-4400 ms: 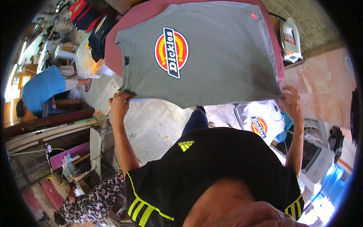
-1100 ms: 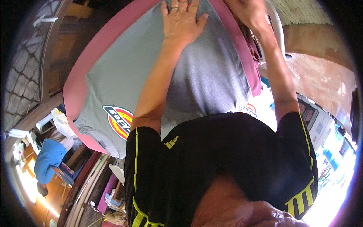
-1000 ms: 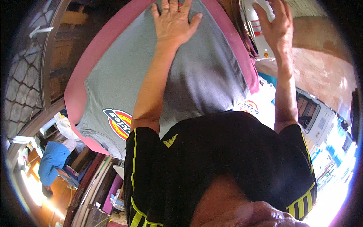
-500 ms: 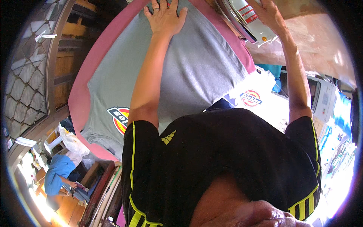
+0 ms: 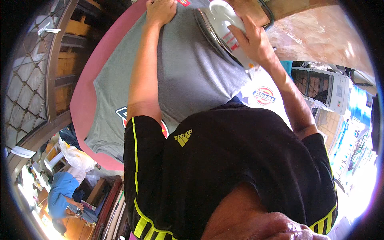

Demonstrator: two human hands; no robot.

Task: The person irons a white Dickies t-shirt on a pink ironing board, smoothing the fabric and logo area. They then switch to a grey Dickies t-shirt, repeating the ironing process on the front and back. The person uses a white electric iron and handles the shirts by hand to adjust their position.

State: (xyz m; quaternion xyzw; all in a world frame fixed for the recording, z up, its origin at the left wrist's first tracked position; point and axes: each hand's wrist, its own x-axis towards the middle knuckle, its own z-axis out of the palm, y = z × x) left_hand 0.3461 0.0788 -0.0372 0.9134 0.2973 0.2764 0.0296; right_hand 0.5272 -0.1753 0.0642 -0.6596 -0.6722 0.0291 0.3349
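Observation:
A grey T-shirt (image 5: 192, 68) with a round printed patch lies spread over a pink ironing board (image 5: 86, 100). At its far end my left hand (image 5: 161, 12) has its fingers bent in and closed on the fabric beside a small red label; the fingertips run out of view. My right hand (image 5: 258, 44) is wrapped round a white clothes iron (image 5: 228, 30) with a shiny metal rim. The iron is over the right part of the T-shirt, its rim facing left; whether its plate touches the cloth I cannot tell.
A white garment with a round print (image 5: 264, 96) hangs at the board's right. Beyond it stand a marbled surface (image 5: 320, 36) and a pale framed appliance (image 5: 338, 90). On the left is a metal lattice gate (image 5: 28, 88). A person in blue (image 5: 62, 194) bends over at lower left.
My right hand has brought the iron from the far right edge leftward onto the T-shirt. My left hand, flat and spread before, has shifted slightly farther and left, and its fingers have closed.

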